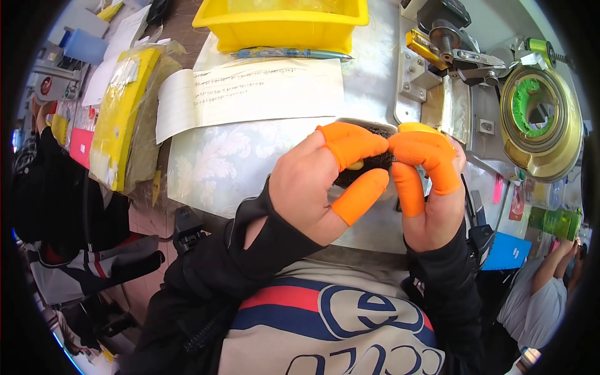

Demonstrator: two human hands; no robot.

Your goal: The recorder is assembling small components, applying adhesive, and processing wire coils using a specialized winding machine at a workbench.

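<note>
My left hand (306, 181) and my right hand (434, 194) meet fingertip to fingertip over the near edge of the bench. Orange covers sit on the thumbs and forefingers, and bits of yellow covers show behind them. Both hands are curled in a pinch; whatever lies between the tips is too small or hidden to make out. My left thumb stands a little apart from the forefinger above it. Behind and between the fingers lies a dark heap of fine, thin pieces (345, 179), mostly covered by my hands.
Beyond my hands lie a handwritten notepad (269, 94), a pen (290, 54) and a yellow bin (281, 39). A metal bench machine (459, 59) with a round gold-coloured part (540, 125) stands at right. A yellow plastic-wrapped pack (128, 119) lies left. Other people are at both sides.
</note>
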